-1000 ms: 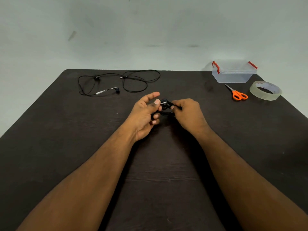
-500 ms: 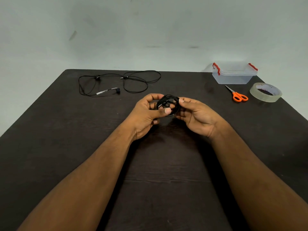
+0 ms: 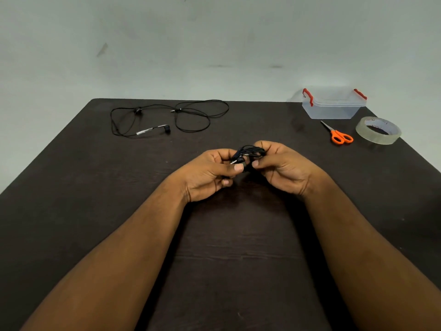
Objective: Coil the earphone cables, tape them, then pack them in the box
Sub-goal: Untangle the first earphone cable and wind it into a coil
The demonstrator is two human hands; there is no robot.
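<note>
Coiled black earphone cable (image 3: 249, 155) sits between both hands, raised just above the dark surface (image 3: 71, 211), mid-frame. Left hand (image 3: 210, 174): grip clamped on the coil's left side, thumb pressed over an earbud, fingers curled behind. Right hand (image 3: 281, 167): grip likewise closed on the coil's right side, thumb in front, fingers wrapped over the top. Both palms face each other, forearms angled inward, wrists near the surface.

Second earphone (image 3: 167, 117) lies loose, uncoiled, at the far left. Clear box (image 3: 333, 108) with red clips far right, lid on; orange scissors (image 3: 338, 134) and tape roll (image 3: 378, 130) just beside it.
</note>
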